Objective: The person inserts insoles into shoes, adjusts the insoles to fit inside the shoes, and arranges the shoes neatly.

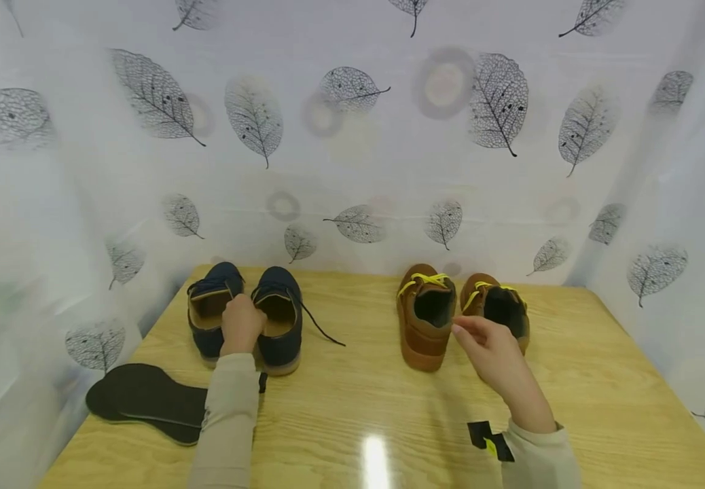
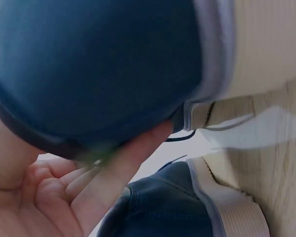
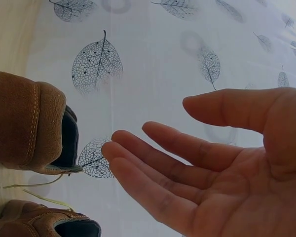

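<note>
In the head view my left hand [image 1: 242,322] is between two navy shoes, at the inner collar of the right navy shoe [image 1: 282,339]. The left wrist view shows that shoe's heel [image 2: 98,64] large, with a finger along its side; the thumb's end is hidden. The left navy shoe [image 1: 206,333] stands beside it. My right hand [image 1: 490,350] hovers by two brown shoes with yellow laces, the left one [image 1: 422,346] and the right one [image 1: 481,292]. In the right wrist view, its fingers [image 3: 163,173] are loosely bent, apart from the thumb, and hold nothing.
A black insole [image 1: 145,401] lies at the front left, partly under my left sleeve [image 1: 224,421]. One loose dark lace [image 1: 322,326] trails over the wooden table [image 1: 352,380]. Behind and at the sides hangs a white leaf-print curtain [image 1: 365,170].
</note>
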